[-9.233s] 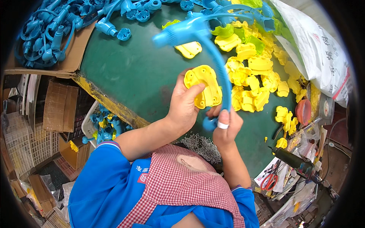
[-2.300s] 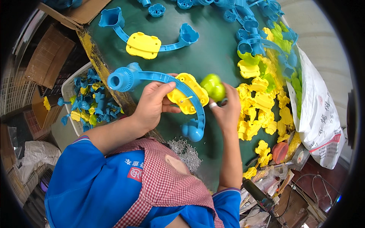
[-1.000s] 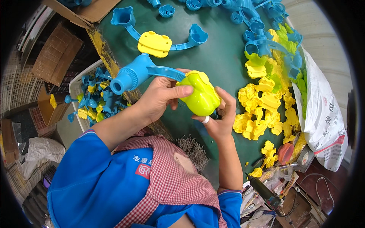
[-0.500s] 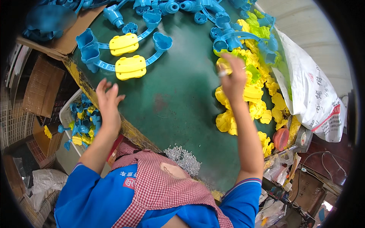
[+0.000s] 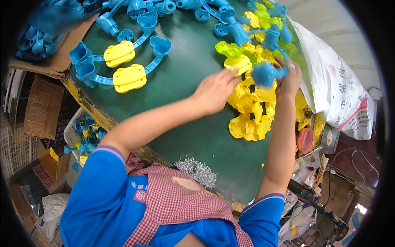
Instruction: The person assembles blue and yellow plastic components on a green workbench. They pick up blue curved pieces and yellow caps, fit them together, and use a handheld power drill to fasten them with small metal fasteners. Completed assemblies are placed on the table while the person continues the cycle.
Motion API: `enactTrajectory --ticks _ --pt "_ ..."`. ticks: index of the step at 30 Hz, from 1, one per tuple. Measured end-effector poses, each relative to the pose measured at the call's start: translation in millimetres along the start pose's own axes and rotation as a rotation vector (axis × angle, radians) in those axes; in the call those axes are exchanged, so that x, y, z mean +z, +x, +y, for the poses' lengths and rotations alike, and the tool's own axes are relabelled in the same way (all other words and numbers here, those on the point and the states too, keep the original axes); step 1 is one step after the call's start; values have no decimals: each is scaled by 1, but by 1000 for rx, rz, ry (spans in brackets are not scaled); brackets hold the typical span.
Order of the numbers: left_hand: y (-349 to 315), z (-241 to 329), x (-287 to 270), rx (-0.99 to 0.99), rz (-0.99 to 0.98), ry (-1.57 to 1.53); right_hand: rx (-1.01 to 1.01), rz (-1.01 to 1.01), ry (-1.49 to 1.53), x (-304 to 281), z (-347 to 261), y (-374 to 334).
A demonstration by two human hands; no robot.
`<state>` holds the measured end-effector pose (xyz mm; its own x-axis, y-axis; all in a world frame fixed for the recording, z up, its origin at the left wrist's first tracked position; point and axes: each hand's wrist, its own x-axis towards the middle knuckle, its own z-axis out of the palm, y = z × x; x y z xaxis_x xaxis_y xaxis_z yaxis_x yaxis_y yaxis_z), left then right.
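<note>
My right hand [image 5: 289, 78] is closed on a blue curved plastic bar with cup-shaped ends [image 5: 264, 75], which is blurred by motion above the yellow pile. My left hand [image 5: 216, 91] reaches across to the pile. Its fingers are together, with the tips at the edge of a rounded yellow plastic plate [image 5: 238, 64], and the thumb is partly hidden. A lime green plastic piece [image 5: 228, 49] lies just beyond that plate. Several more yellow pieces [image 5: 251, 125] are heaped below. Two blue bars, each carrying a yellow plate [image 5: 129, 78], lie at the far left of the green table.
Small silver screws [image 5: 196, 172] lie in a heap near the table's front edge. More blue parts [image 5: 164, 7] line the back. A white sack [image 5: 333, 82] stands at the right, beside a red round thing [image 5: 304, 140]. A crate of mixed parts [image 5: 70, 131] stands lower left.
My left hand has swung right from the table's left edge to the yellow pile. My right hand has moved right and taken hold of a blue bar. The view has shifted slightly.
</note>
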<state>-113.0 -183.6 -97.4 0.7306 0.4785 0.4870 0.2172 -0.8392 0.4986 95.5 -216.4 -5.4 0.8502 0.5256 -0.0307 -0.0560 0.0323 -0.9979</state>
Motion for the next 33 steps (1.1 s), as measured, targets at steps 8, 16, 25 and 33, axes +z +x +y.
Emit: enactTrajectory --ticks 8,16,25,33 --pt "43 -27 -10 -396 -265 20 -280 155 -232 -41 15 -137" --pt "-66 18 -56 -1127 167 -1537 -420 -131 -240 -30 107 -217" --pt "-75 13 -86 -805 -124 -1352 -229 -359 -300 -16 59 -194" --pt "-79 51 -84 -1025 525 -1782 -227 -230 -249 11 65 -222"
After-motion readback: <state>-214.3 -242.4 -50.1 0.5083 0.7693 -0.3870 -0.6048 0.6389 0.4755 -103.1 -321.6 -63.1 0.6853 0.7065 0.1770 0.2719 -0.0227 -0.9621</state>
